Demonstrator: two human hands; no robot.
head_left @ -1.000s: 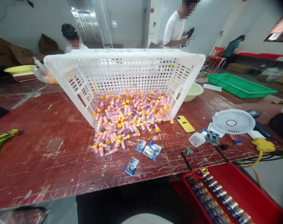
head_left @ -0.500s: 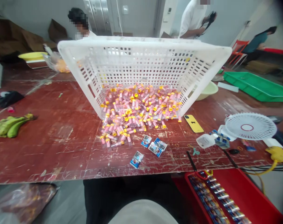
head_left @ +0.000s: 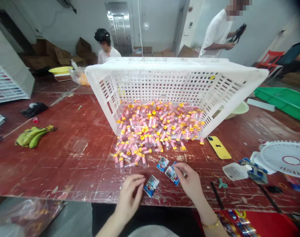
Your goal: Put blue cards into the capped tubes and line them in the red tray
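My left hand (head_left: 130,193) is over the front of the table, thumb and fingers apart and holding nothing. Just right of its fingertips lies a small blue printed packet (head_left: 151,186). My right hand (head_left: 189,181) pinches at the edge of an overlapping pair of similar blue packets (head_left: 172,175), partly covering the rear one. Another blue packet (head_left: 162,164) lies flat a little behind. Beyond both hands, many clear tubes with pink contents and yellow caps (head_left: 150,126) spill from a white plastic basket (head_left: 177,65) tipped on its side.
A yellow phone (head_left: 219,147), a clear flat bottle (head_left: 235,171) and a white fan (head_left: 285,159) lie to the right. Bananas (head_left: 33,135) rest at left. A red tray (head_left: 266,223) sits below the table edge; a green tray (head_left: 283,102) stands far right. Two people are beyond the basket.
Both my hands have come into view from below and reached the blue packets. The camera view has shifted, so the table and basket appear lower and further right.
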